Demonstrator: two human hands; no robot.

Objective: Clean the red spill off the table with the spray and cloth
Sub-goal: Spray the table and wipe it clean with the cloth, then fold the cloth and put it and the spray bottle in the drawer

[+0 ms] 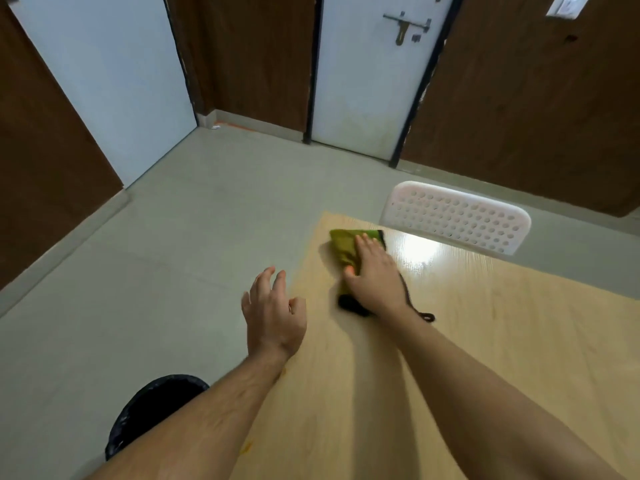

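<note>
While two hands point(375, 271) work — one cloth point(343, 245).

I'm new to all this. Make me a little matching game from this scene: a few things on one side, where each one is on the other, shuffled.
Things:
1. cloth
2. left hand
3. white chair
4. black bin

Places:
A. on the floor beside the table
B. under the right hand
C. at the table's far edge
D. hovering at the table's left edge

Pairs: 1-B, 2-D, 3-C, 4-A
</note>
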